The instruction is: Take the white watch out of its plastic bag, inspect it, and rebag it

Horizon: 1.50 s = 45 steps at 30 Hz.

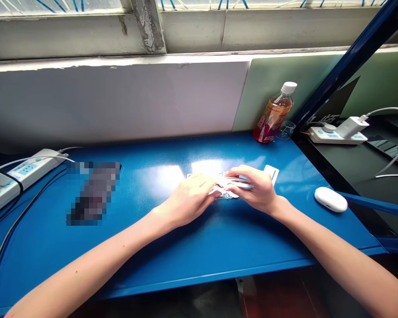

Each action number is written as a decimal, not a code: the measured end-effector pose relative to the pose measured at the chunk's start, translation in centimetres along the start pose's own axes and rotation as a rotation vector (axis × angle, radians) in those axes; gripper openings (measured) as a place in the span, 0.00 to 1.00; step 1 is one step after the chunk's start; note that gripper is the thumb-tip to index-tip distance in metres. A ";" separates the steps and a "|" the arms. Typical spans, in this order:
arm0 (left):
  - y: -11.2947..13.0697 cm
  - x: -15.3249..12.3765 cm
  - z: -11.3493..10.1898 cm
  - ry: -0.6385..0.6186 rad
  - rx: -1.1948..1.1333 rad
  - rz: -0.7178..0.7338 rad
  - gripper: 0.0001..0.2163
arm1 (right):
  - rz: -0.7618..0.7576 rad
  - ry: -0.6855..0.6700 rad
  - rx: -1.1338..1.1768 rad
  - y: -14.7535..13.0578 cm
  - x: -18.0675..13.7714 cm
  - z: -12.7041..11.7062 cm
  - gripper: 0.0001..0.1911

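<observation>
Over the middle of the blue desk, my left hand and my right hand meet at a bunch of white cards. The cards look like playing cards, but glare washes out their faces. My right fingers and thumb are closed around the right end of the bunch. On the left end, my left fingers are bent and pressed against the cards, partly hiding them. A single card with a white border sticks out behind my right hand, and I cannot tell whether it is held or lying on the desk.
A phone-shaped dark object, blurred out, lies at left beside a white power strip with cables. Back right stands a drink bottle by a clear plastic cup. A white earbud case sits near the desk's right edge.
</observation>
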State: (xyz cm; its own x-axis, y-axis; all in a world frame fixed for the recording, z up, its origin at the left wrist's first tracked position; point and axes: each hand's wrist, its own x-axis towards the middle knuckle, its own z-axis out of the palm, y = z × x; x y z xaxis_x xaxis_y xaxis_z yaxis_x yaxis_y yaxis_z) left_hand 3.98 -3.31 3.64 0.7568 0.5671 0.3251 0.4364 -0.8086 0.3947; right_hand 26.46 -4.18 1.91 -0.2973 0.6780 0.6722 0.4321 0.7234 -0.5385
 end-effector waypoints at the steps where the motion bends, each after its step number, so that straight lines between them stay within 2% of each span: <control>1: 0.1 0.1 0.1 -0.005 -0.097 -0.034 0.14 | 0.055 0.037 0.070 -0.1 0.2 -0.1 0.13; 5: 1.2 0.4 0.8 0.026 -0.665 -0.250 0.16 | 0.315 0.132 0.342 -0.5 1.0 -0.1 0.19; 9: 2.0 0.3 1.4 -0.157 -1.229 -0.439 0.22 | 0.536 0.158 0.538 -0.2 1.7 0.6 0.25; 12: 1.9 0.3 1.4 -0.241 -1.477 -0.497 0.24 | 0.574 0.139 0.643 0.1 3.0 1.2 0.25; 16: 1.6 0.8 0.8 -0.218 -1.693 -0.534 0.22 | 0.613 0.030 0.841 -0.6 5.9 2.1 0.26; 21: 1.4 1.0 0.5 -0.171 -1.749 -0.566 0.21 | 0.820 -0.188 1.265 -1.5 8.6 3.4 0.26; 23: 1.3 0.9 0.6 -0.171 -1.754 -0.557 0.21 | 0.879 -0.204 1.387 -1.3 8.7 3.8 0.24; 29: 1.0 0.9 1.1 -0.050 -1.719 -0.550 0.19 | 0.998 -0.217 1.445 -0.3 7.6 4.5 0.18; 34: 1.2 0.8 0.9 -0.044 -1.667 -0.510 0.21 | 1.094 -0.204 1.510 -0.3 7.5 4.6 0.17; 41: 0.9 0.7 1.2 -0.059 -1.659 -0.498 0.21 | 1.026 -0.340 1.538 0.0 7.3 4.1 0.21; 45: 0.9 0.7 1.7 -0.077 -1.738 -0.617 0.20 | 0.941 -0.337 1.519 -0.1 7.3 3.9 0.21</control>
State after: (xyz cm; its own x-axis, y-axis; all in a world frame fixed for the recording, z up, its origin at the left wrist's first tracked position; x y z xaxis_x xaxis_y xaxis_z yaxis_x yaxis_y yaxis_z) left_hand 5.72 -3.96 2.73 0.7431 0.6361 -0.2076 -0.2690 0.5681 0.7778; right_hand 20.97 1.22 4.87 -0.6630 0.7402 -0.1118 -0.4692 -0.5273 -0.7084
